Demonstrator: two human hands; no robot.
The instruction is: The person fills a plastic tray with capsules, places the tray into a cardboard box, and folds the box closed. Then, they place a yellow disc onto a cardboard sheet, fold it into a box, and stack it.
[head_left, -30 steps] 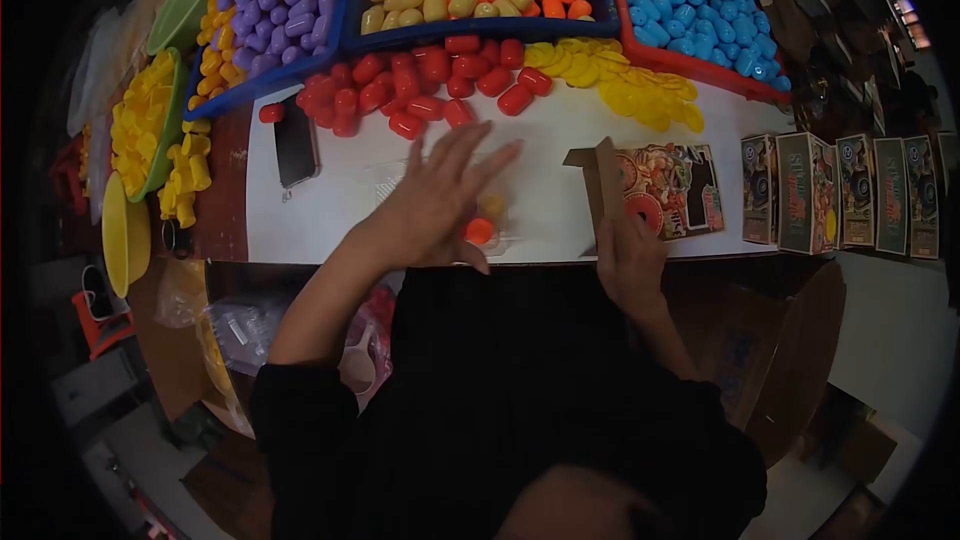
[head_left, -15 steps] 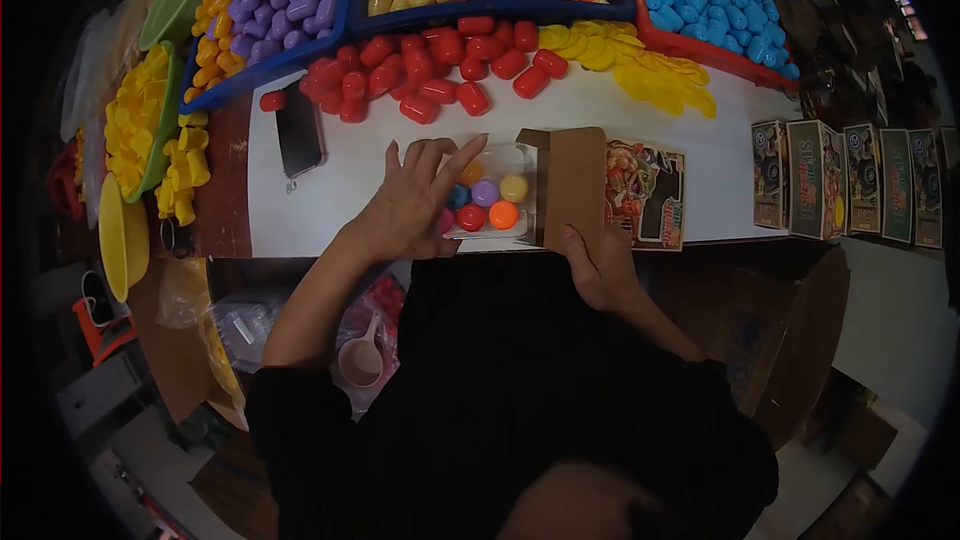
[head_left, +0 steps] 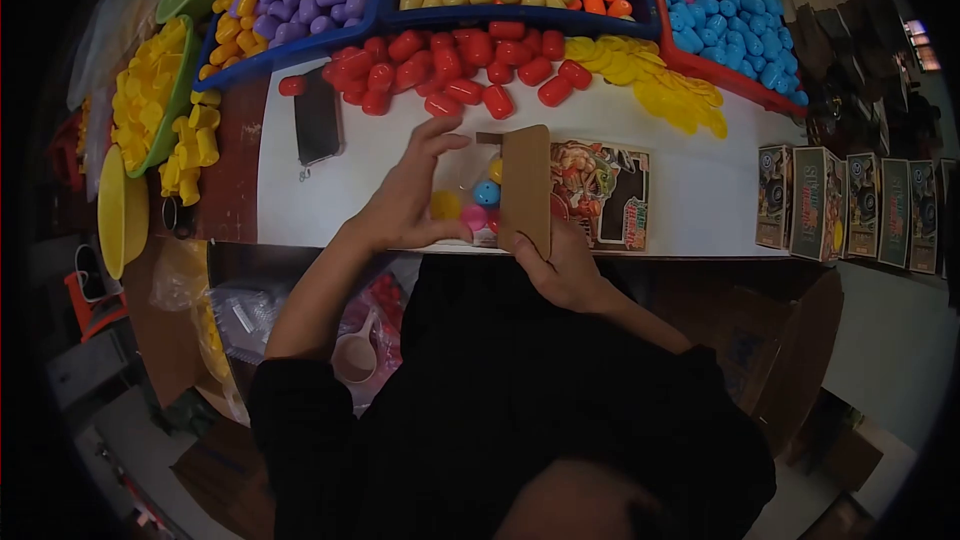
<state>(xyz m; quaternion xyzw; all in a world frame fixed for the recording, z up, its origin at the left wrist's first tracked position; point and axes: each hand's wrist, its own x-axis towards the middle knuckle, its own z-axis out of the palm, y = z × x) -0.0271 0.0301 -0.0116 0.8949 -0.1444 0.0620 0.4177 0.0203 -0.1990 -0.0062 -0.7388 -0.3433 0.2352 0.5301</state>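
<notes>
A clear plastic tray (head_left: 453, 177) of coloured capsules lies partly inside the open end of a printed cardboard box (head_left: 612, 175). My left hand (head_left: 405, 198) spans the tray's left end, thumb on the near edge and fingers on the far edge. Blue (head_left: 487, 192), pink (head_left: 474, 217) and yellow (head_left: 445, 205) pieces show in the tray; the rest is hidden by the box's raised brown flap (head_left: 527, 185). My right hand (head_left: 568, 265) grips the box at its near side, thumb against the flap; its other fingers are mostly hidden.
Loose red capsules (head_left: 440, 65) and flat yellow discs (head_left: 660, 85) lie beyond the box. A phone (head_left: 318, 120) sits to the left. Blue trays (head_left: 520, 15) and a red tray (head_left: 735, 88) of capsules line the back. Several printed boxes (head_left: 818, 205) stand at right.
The plastic tray has gone further into the box, and the flap now covers more capsules. The box and my right hand have shifted left towards my left hand.
</notes>
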